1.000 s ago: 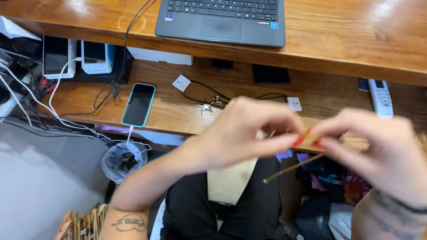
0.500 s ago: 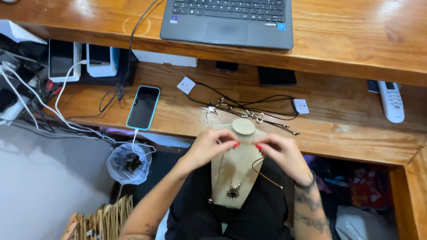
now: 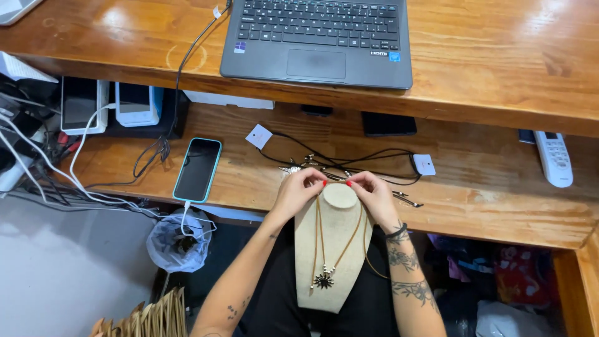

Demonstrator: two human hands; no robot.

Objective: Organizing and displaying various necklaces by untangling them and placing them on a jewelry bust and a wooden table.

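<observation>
Both hands — left hand (image 3: 298,187) and right hand (image 3: 373,192) — are pinched on the cord of a necklace (image 3: 324,249) behind the neck of a beige display bust (image 3: 334,274) held in the lap; the sunburst pendant (image 3: 323,281) is already hung in front — only the fastening appears left.

Left hand (image 3: 296,190) & right hand (image 3: 373,195) pinch necklace (image 3: 324,274) cord at neck of beige bust (image 3: 331,249) (upright on lap). Star pendant hangs at bust front. Phone (image 3: 197,169) on shelf (image 3: 486,187), laptop (image 3: 318,37) above.

Glossy wooden desk (image 3: 499,56), matt cloth bust (image 3: 331,249)
</observation>
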